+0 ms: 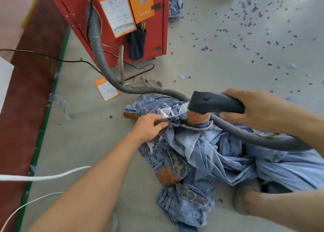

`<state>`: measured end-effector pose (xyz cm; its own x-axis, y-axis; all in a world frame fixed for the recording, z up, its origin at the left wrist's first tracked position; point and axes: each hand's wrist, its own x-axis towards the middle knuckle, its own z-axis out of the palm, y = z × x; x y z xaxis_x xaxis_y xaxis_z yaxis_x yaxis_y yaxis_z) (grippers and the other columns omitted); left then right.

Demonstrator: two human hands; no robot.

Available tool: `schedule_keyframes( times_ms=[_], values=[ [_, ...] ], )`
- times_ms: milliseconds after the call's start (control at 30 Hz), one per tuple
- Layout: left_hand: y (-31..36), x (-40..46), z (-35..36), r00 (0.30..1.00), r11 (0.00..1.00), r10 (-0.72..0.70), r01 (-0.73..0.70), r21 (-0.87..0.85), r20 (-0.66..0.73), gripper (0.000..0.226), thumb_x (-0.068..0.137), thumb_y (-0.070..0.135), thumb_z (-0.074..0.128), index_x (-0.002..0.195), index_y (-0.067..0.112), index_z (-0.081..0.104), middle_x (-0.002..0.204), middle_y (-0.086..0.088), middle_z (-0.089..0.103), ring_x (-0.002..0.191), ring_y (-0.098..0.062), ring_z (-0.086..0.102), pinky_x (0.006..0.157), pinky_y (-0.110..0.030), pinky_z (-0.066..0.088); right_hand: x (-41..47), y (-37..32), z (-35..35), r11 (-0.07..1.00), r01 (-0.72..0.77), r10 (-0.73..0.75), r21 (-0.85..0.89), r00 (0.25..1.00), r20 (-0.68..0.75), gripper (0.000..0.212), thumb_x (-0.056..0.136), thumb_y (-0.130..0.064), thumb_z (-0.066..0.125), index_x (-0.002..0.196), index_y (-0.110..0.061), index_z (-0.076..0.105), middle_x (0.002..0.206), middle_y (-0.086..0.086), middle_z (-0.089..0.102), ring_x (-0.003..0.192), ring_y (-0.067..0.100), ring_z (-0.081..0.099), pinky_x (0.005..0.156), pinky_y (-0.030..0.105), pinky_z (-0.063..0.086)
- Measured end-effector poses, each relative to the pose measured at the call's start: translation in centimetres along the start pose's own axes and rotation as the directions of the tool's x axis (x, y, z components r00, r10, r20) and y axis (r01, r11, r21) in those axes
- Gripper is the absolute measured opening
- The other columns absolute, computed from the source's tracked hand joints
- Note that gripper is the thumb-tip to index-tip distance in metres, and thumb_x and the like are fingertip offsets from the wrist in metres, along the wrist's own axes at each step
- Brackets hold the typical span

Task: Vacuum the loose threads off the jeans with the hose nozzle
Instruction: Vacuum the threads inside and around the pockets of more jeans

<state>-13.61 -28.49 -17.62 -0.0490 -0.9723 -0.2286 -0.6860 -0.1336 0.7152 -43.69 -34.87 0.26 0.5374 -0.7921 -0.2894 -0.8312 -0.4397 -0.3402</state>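
Note:
A heap of light-blue jeans [201,154] with brown leather waist patches lies on the grey floor. My left hand [149,126] grips a waistband at the top of the heap. My right hand [254,109] holds the dark plastic hose nozzle [213,103], whose mouth points left and hovers just above a brown patch [198,118]. The grey ribbed hose [98,53] runs from the nozzle across the floor up to the red machine, and a second stretch passes under my right wrist over the jeans.
A red vacuum cabinet [112,21] with orange labels stands at the back left. Black cables [70,61] and white cords [43,178] cross the floor. Dark thread scraps [245,26] are scattered at the back right. An orange tag [106,89] lies near the hose. A dark-red wall base runs along the left.

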Motion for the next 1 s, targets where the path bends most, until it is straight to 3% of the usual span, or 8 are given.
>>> schedule_keyframes(
  times_ms=[100,167,267,467,633,833,933,1000],
  values=[
    [0.4,-0.3,-1.9,0.970,0.904,-0.040,0.137,-0.406,0.238,0.007,0.097,0.026,0.072,0.096,0.023,0.079,0.076,0.000,0.071,0.068,-0.006,0.062,0.065,-0.022,0.049,0.1,0.0,0.5,1.000,0.028,-0.028,-0.001,1.000,0.009,0.030,0.082,-0.065,0.056,0.109,-0.056,0.048,0.071,-0.024,0.064,0.077,-0.016,0.057,0.054,0.021,0.036],
    [1.1,-0.7,-2.4,0.949,0.775,-0.040,0.226,-0.590,0.311,0.009,0.099,0.020,0.070,0.099,0.020,0.079,0.087,-0.002,0.077,0.076,-0.012,0.070,0.065,-0.024,0.055,0.3,0.0,0.7,0.999,0.036,-0.035,-0.040,0.999,0.015,0.031,0.083,-0.063,0.056,0.112,-0.054,0.050,0.070,-0.024,0.061,0.068,-0.008,0.059,0.054,0.019,0.035],
    [1.7,-0.8,-2.9,0.957,0.644,-0.031,0.239,-0.727,0.288,0.017,0.102,0.019,0.063,0.100,0.019,0.080,0.106,-0.010,0.078,0.096,-0.023,0.075,0.079,-0.031,0.059,0.7,-0.1,1.1,0.996,0.029,-0.027,-0.080,0.999,0.025,0.030,0.088,-0.059,0.059,0.115,-0.049,0.052,0.073,-0.021,0.063,0.062,-0.004,0.056,0.056,0.021,0.039],
    [3.3,-1.1,-2.7,0.947,0.751,0.028,0.192,-0.632,0.321,0.017,0.101,0.010,0.064,0.101,0.020,0.078,0.098,-0.001,0.080,0.092,-0.015,0.076,0.077,-0.023,0.057,2.4,-3.8,2.5,0.993,0.107,-0.110,0.054,0.992,0.058,0.027,0.093,-0.051,0.066,0.110,-0.054,0.046,0.077,-0.018,0.065,0.066,0.003,0.062,0.058,0.023,0.045],
    [4.2,-1.4,-3.2,0.943,0.742,0.064,0.174,-0.647,0.327,0.017,0.101,0.013,0.064,0.112,0.016,0.077,0.109,-0.006,0.079,0.102,-0.021,0.076,0.081,-0.025,0.059,3.2,-3.9,0.4,0.982,0.095,-0.068,0.165,0.985,-0.160,0.025,0.092,-0.051,0.068,0.113,-0.045,0.056,0.079,-0.018,0.064,0.071,-0.008,0.060,0.057,0.025,0.042],
    [4.7,-1.9,-3.2,0.941,0.756,0.058,0.176,-0.631,0.332,0.015,0.099,0.013,0.067,0.109,0.011,0.079,0.107,-0.010,0.079,0.100,-0.023,0.076,0.082,-0.026,0.059,1.7,-3.1,-0.2,0.997,0.016,-0.023,0.073,0.996,0.090,0.022,0.092,-0.052,0.068,0.109,-0.042,0.059,0.081,-0.016,0.068,0.066,-0.002,0.063,0.061,0.024,0.047],
    [4.3,-2.6,-3.2,0.928,0.765,0.017,0.228,-0.602,0.373,0.016,0.100,0.019,0.067,0.111,0.018,0.078,0.114,-0.010,0.077,0.107,-0.028,0.074,0.089,-0.036,0.060,2.8,-3.5,-1.3,0.970,0.003,0.038,0.242,0.986,-0.164,0.016,0.096,-0.042,0.069,0.106,-0.034,0.059,0.073,-0.010,0.062,0.050,-0.002,0.059,0.049,0.023,0.044],
    [3.6,-2.7,-3.3,0.958,0.796,-0.157,0.267,-0.544,0.241,0.015,0.102,0.024,0.064,0.110,0.024,0.077,0.116,-0.006,0.077,0.113,-0.029,0.071,0.094,-0.041,0.058,2.8,-2.5,-3.9,0.944,0.004,0.108,0.329,0.941,-0.320,0.016,0.097,-0.038,0.068,0.106,-0.030,0.057,0.069,-0.006,0.061,0.042,0.007,0.059,0.039,0.025,0.045]
  ],
)
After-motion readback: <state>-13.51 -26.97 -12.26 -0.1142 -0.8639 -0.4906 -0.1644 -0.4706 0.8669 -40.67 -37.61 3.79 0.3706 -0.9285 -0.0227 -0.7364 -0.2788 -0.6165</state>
